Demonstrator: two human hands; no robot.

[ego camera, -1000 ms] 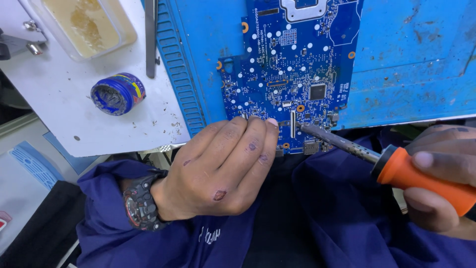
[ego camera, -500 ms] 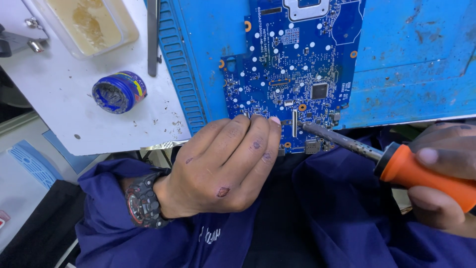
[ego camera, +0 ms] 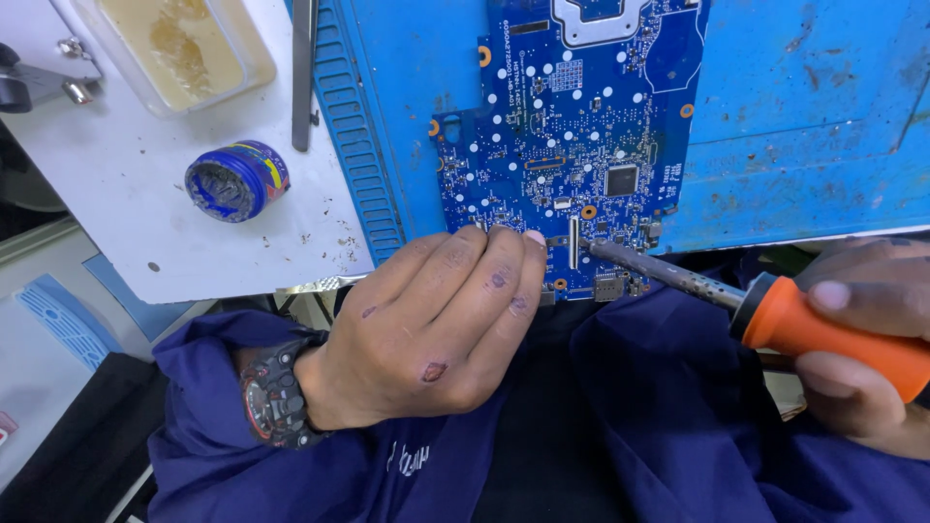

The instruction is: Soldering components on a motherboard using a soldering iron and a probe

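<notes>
The right hand (ego camera: 867, 334) kept its grip clamped around the orange handle of a soldering iron (ego camera: 765, 305), fingers wrapped together, the dark metal shaft running up and leftward from the grip to its tip at a small connector on the near edge of the blue circuit board (ego camera: 572, 145). Over the last second little had altered: the tip had stayed at the same spot on the board, and the handle had only drifted slightly, which suggested heat was being held on one joint. Just left of the tip, the left hand (ego camera: 436, 324) remained pressed fingertips-down on the board's near edge, its grip closed on nothing that could be seen, steadying the board. The board lay flat on a scuffed blue mat (ego camera: 804, 145), component side up, dotted with white pads and gold-ringed holes, a square black chip just above the tip. Farther left, on the white table (ego camera: 116, 223), stood a small open blue tin (ego camera: 235, 180) and, beyond it, a clear tray of yellowish residue (ego camera: 174, 44).
</notes>
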